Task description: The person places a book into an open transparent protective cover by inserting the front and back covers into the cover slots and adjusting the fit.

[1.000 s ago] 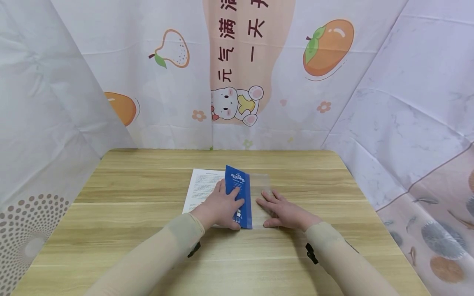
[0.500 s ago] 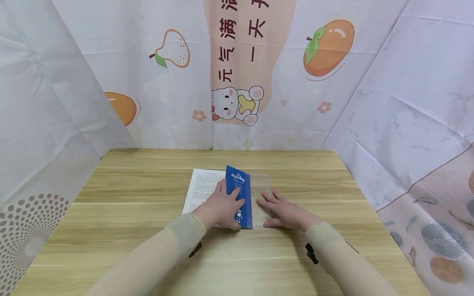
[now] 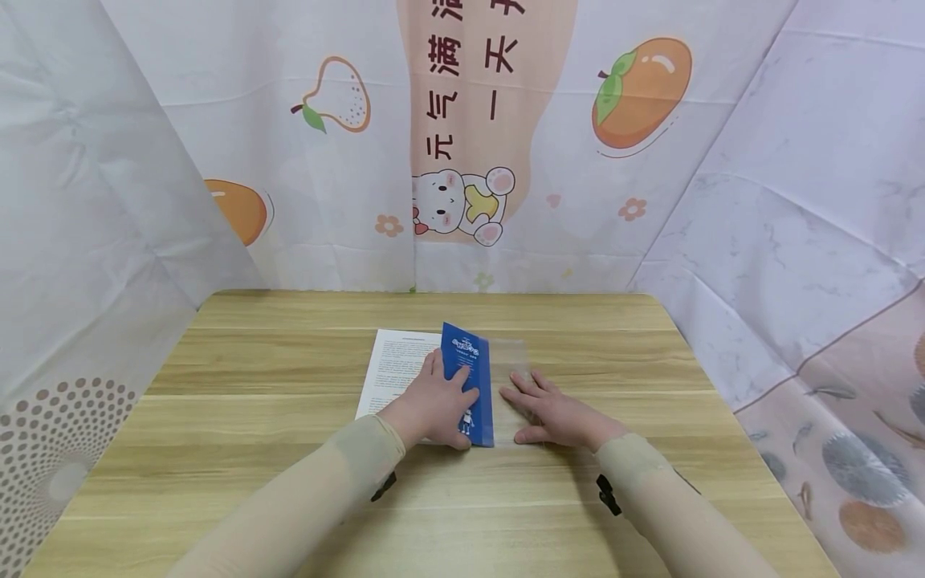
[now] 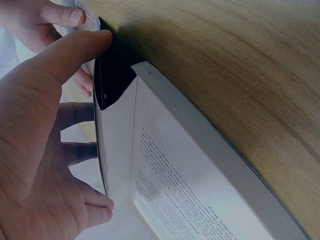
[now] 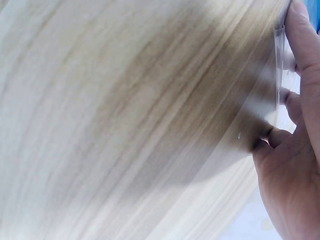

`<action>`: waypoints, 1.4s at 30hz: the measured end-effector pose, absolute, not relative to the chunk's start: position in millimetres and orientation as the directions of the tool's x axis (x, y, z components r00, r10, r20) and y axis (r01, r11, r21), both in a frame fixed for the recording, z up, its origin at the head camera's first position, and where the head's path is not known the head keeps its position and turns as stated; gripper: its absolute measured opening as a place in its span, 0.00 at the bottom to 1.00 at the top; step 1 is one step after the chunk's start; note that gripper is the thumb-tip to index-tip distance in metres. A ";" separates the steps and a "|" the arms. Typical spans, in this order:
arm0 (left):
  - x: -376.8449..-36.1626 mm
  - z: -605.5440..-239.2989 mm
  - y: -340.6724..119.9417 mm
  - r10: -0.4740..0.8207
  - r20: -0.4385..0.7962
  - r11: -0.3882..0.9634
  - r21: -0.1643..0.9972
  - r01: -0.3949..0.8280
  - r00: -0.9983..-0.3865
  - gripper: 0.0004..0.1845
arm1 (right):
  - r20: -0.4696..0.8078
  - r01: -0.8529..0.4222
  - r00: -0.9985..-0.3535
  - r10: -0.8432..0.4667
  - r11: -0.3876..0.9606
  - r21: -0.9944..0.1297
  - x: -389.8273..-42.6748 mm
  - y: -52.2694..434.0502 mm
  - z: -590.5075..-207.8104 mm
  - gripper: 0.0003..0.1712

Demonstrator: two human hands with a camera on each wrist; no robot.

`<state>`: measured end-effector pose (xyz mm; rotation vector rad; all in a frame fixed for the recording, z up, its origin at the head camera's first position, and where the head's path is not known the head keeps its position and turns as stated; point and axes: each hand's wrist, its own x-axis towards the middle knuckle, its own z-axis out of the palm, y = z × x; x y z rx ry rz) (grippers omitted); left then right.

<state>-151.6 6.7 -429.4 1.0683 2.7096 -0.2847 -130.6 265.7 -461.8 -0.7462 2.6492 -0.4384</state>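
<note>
The light wooden plank surface (image 3: 253,417) carries a white printed paper sheet (image 3: 393,365) under the left grip and a clear plastic sleeve (image 3: 509,353) under the right grip.

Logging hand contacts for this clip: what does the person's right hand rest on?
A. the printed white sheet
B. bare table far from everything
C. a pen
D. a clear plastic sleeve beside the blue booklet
D: the right hand lies flat on the clear plastic sleeve, just right of the blue booklet under the left hand.
</note>
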 end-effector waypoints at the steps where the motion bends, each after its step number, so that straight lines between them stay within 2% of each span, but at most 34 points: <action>1: -151.6 -429.1 6.9 0.647 -0.268 0.718 -0.101 0.689 -0.714 0.45 | -0.248 -0.440 -0.798 -0.549 0.812 -0.383 -130.5 265.7 -461.7 0.46; 42: -149.5 -428.7 14.7 0.636 -0.277 0.724 -0.110 0.681 -0.720 0.46 | -0.260 -0.425 -0.800 -0.540 0.817 -0.389 -131.0 266.4 -462.2 0.47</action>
